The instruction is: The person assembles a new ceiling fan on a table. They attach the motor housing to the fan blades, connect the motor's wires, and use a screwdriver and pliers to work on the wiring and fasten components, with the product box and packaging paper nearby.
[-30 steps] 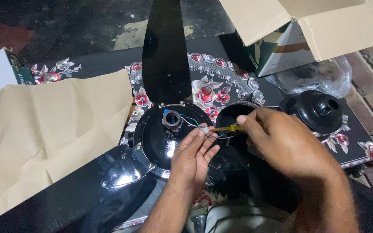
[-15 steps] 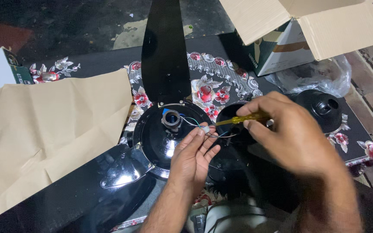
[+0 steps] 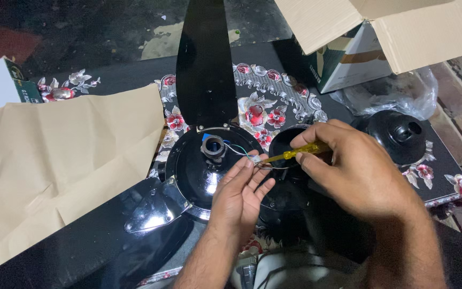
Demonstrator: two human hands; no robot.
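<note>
Cardboard box [image 3: 348, 53], flaps open, beyond hands with yellow screwdriver [image 3: 295, 155].

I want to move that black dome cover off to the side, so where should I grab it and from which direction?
Probably take the black dome cover by its lower rim, coming down from above with fingers spread around it. It sits open side down on the floral table, so the rounded top is smooth and sloping, while the rim gives a surer grip. It stands clear of the right hand.

Ahead of you: one open cardboard box [image 3: 380, 32], one clear plastic bag [image 3: 402, 93]. At your left: brown paper sheet [image 3: 54, 155], small white-and-green box [image 3: 1, 85]. Beneath: floral cloth [image 3: 274, 101].
</note>
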